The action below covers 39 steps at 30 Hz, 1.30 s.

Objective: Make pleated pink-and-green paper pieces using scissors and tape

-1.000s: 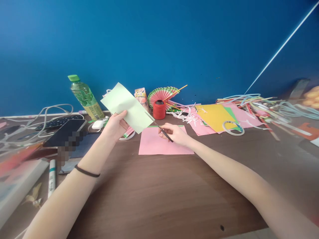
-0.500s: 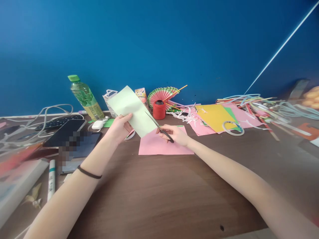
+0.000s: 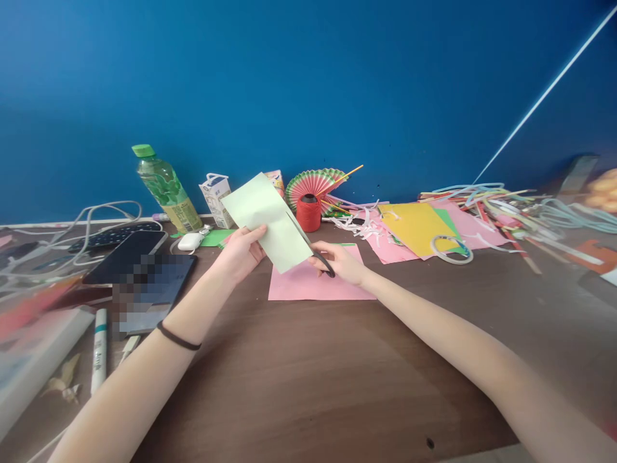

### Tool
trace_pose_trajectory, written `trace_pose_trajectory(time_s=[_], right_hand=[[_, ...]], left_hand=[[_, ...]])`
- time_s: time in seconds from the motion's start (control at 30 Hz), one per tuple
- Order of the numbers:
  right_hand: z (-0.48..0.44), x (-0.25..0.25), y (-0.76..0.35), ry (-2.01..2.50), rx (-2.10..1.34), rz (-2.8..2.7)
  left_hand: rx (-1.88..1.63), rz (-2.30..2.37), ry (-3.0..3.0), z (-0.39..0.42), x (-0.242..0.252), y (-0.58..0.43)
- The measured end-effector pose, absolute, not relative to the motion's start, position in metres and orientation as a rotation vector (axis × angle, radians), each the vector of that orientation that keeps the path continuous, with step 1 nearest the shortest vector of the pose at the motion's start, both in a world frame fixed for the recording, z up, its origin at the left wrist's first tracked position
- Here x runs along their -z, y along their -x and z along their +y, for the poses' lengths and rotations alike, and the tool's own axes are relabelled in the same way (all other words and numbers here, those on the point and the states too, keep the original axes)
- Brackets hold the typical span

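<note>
My left hand (image 3: 245, 252) pinches a pale green sheet of paper (image 3: 267, 218) by its lower left side, thumb on top, holding it tilted above the table. My right hand (image 3: 340, 260) is closed round the handles of black scissors (image 3: 329, 263). Their blades run along the paper's right edge and are partly hidden by it, so I cannot tell whether they cut. Beneath both hands a pink sheet of paper (image 3: 313, 287) lies flat on the table. Just behind stands a spool of red thread (image 3: 308, 215), with a pink and green paper fan (image 3: 315, 183) behind it.
On the left are a green-capped bottle (image 3: 166, 193), a small carton (image 3: 216, 196), a white earbud case (image 3: 191, 241), a phone (image 3: 126, 257) and a marker (image 3: 99, 350). To the right lie yellow paper (image 3: 409, 225), a tape roll (image 3: 450, 257) and a pile of coloured strips (image 3: 501, 206).
My left hand has moved the green sheet slightly right and down, toward the scissors. The blades, seen in front of the paper's edge before, now lie mostly behind it. My right hand has barely moved.
</note>
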State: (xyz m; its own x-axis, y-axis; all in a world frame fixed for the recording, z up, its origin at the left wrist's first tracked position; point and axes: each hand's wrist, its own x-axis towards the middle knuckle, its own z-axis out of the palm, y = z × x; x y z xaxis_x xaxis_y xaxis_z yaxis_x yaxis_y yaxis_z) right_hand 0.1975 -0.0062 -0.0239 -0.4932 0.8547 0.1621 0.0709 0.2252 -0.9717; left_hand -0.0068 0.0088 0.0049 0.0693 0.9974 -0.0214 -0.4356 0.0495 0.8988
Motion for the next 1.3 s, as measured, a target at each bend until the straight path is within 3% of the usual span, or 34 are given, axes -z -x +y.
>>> trace_pose_trajectory(time_s=[1.3], right_hand=[[-0.006, 0.031, -0.1967, 0.891, -1.275, -1.753]], left_hand=[[-1.308, 0.849, -0.865, 0.0082, -0.0042, 0.0056]])
